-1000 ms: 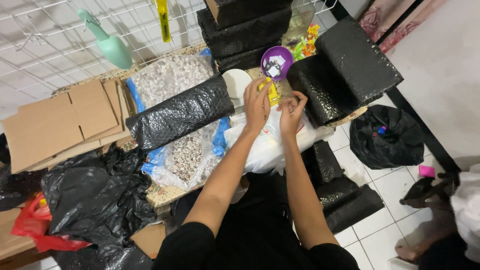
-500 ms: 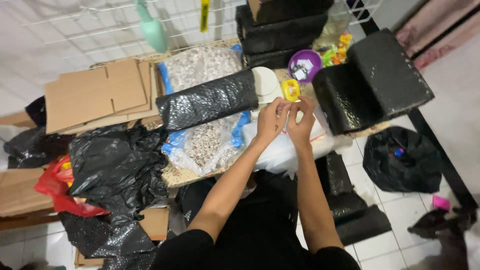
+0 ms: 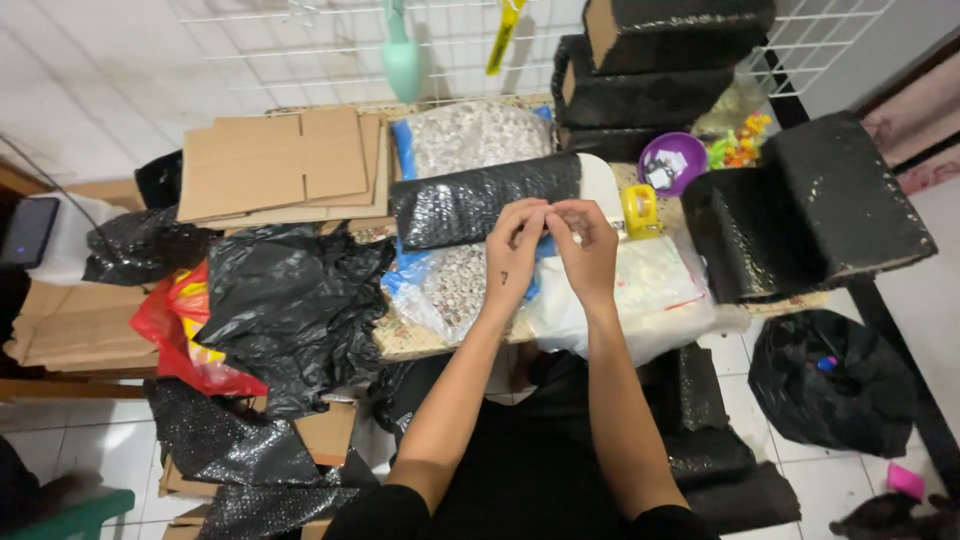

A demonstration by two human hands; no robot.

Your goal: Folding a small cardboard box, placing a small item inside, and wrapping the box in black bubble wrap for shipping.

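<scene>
Left hand (image 3: pixel 515 250) and right hand (image 3: pixel 587 250) raised together over the near table edge (image 3: pixel 400 345), fingertips meeting. Both pinch something small between them; too small to identify. Directly beyond the fingertips: black bubble-wrap roll (image 3: pixel 480 200), lying across a clear bag of pebbles (image 3: pixel 455 285). Yellow tape dispenser (image 3: pixel 640 210) just right of the hands, on the table. White plastic bag (image 3: pixel 650 295) under the right wrist. Purple bowl (image 3: pixel 672 162) farther right. Flat cardboard (image 3: pixel 285 165) far left; crumpled black bag (image 3: pixel 290 310) near left.
</scene>
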